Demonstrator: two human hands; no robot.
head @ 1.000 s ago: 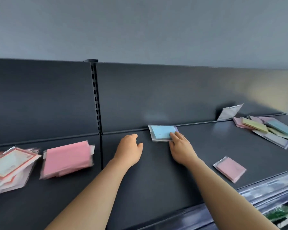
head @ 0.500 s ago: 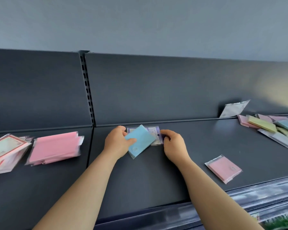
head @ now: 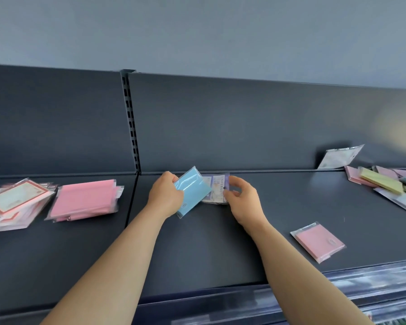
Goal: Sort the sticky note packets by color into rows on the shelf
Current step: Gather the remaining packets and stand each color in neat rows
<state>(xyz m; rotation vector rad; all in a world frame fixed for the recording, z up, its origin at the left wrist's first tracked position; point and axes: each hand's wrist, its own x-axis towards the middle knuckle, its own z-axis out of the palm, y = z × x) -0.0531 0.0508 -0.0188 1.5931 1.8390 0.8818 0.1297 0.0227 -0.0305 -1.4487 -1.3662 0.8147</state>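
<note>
My left hand [head: 165, 198] grips a blue sticky note packet [head: 192, 192], tilted and lifted off the dark shelf [head: 209, 249]. Just right of it, my right hand [head: 243, 200] pinches the right edge of a purple-and-white printed packet [head: 216, 188] that lies near the shelf's back wall. A stack of pink packets [head: 86, 200] rests to the left. A single pink packet [head: 318, 241] lies near the front edge on the right. A mixed pile of pink, yellow, blue and purple packets [head: 384, 181] sits at the far right.
Pink-framed white packets [head: 12, 202] are heaped at the far left. One white packet [head: 340, 157] leans against the back panel on the right. A slotted upright [head: 131, 127] divides the back wall. The shelf's front carries a clear price rail [head: 338, 285].
My left hand has taken the blue packet off the printed one and tilted it up. My right hand has curled from resting flat to pinching the printed packet's edge.
</note>
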